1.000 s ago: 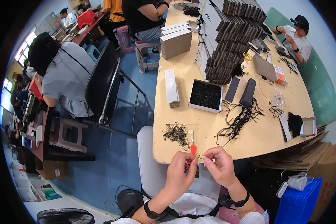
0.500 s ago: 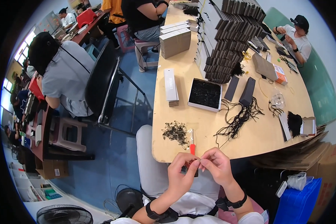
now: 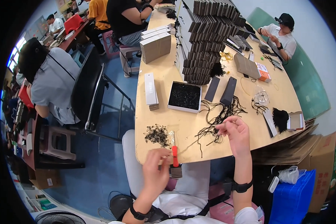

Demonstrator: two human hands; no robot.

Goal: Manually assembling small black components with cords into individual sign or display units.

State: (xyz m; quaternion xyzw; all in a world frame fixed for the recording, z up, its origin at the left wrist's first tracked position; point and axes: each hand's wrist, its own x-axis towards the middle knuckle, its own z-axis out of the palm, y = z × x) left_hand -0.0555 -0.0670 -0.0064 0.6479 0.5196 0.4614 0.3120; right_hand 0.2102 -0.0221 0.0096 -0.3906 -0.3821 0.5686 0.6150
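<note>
My left hand (image 3: pixel 155 168) is in front of the table's near edge, thumb and curled fingers apart, with nothing visible between them. Beside it are a small red piece (image 3: pixel 174 156) at the table edge and a stack of grey cards (image 3: pixel 176 171) just below. My right hand (image 3: pixel 235 134) is raised farther right over a tangle of black cords (image 3: pixel 212 128). Its fingers are bent toward the cords; blur hides whether they grip one. A pile of small black wire pins (image 3: pixel 156 135) lies beyond my left hand, next to a clear plastic sleeve (image 3: pixel 173 134).
A white box of black pieces (image 3: pixel 184 97) sits mid-table, with a white-topped card stack (image 3: pixel 151 90) to its left. Tall grey card stacks (image 3: pixel 205 44) rise behind. A blue bin (image 3: pixel 293 198) stands at the lower right. A co-worker (image 3: pixel 283 35) sits at the far right.
My hands were together, fingertips meeting at the table edge; now they are apart. The right hand has moved right and away from me to the cords; the left has moved left. The view has shifted.
</note>
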